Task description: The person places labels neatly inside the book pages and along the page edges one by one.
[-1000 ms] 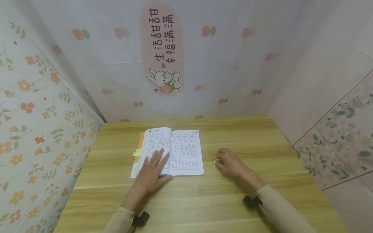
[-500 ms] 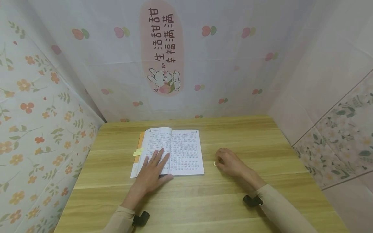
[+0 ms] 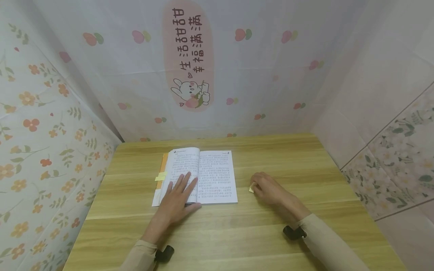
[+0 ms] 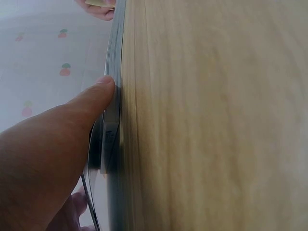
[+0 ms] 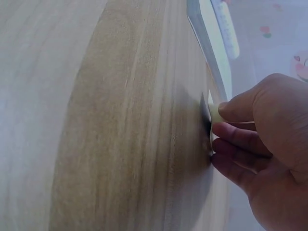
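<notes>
An open book (image 3: 216, 177) with printed pages lies on the wooden table. My left hand (image 3: 176, 203) rests spread on its left page, and the thumb (image 4: 98, 94) lies along the lower edge in the left wrist view. To the right of the book, my right hand (image 3: 269, 191) pinches a small pale yellow sticky note (image 3: 251, 188) between thumb and fingers, low over the table. In the right wrist view the fingers partly hide this note (image 5: 215, 113). Yellow sticky tabs (image 3: 161, 176) jut from the book's left side.
The wooden table (image 3: 217, 241) meets a patterned curtain wall (image 3: 271, 82) at the back. A flowered curtain (image 3: 44, 131) flanks the left, and pale panels (image 3: 383, 150) stand on the right. An orange strip (image 3: 164, 162) shows along the book's left edge.
The sticky note has shifted slightly in my right fingers, and more of it shows now. My left hand stays in place on the page, and the book has not moved.
</notes>
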### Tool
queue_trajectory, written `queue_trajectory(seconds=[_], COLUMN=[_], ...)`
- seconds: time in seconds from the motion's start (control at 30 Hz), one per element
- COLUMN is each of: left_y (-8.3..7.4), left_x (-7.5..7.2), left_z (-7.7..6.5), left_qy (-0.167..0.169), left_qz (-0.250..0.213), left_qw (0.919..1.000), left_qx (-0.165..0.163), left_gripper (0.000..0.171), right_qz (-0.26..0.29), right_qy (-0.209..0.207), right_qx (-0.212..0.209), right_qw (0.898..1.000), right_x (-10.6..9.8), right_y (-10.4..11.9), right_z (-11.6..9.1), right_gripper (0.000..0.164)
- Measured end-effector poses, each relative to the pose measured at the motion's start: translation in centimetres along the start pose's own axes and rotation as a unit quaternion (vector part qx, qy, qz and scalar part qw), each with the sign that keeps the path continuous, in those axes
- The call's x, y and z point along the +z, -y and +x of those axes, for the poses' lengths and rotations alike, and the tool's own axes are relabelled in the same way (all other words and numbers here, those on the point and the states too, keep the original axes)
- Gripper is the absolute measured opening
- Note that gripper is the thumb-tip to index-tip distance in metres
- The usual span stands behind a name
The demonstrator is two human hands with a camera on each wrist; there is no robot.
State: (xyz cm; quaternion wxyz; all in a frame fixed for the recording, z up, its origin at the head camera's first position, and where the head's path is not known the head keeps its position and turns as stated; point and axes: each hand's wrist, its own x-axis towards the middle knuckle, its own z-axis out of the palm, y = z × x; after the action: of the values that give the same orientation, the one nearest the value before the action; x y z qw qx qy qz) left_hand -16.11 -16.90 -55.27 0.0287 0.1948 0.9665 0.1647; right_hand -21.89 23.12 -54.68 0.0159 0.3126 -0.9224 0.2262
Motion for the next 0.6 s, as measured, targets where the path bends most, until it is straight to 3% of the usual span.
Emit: queue_trajectory(seconds=[0.6], left_y=[-0.09], left_x=[-0.12], left_z=[0.03], left_qy=[0.007], left_qz=[-0.001], left_qw=[1.0000], left_qx=[-0.004], left_gripper=[0.096], right_qz=[0.007], right_qy=[0.021], right_qx=[-0.018], right_qw=[1.000], right_x=[-0.73], right_y=[0.03], right_z=[-0.15], right_gripper=[0.012])
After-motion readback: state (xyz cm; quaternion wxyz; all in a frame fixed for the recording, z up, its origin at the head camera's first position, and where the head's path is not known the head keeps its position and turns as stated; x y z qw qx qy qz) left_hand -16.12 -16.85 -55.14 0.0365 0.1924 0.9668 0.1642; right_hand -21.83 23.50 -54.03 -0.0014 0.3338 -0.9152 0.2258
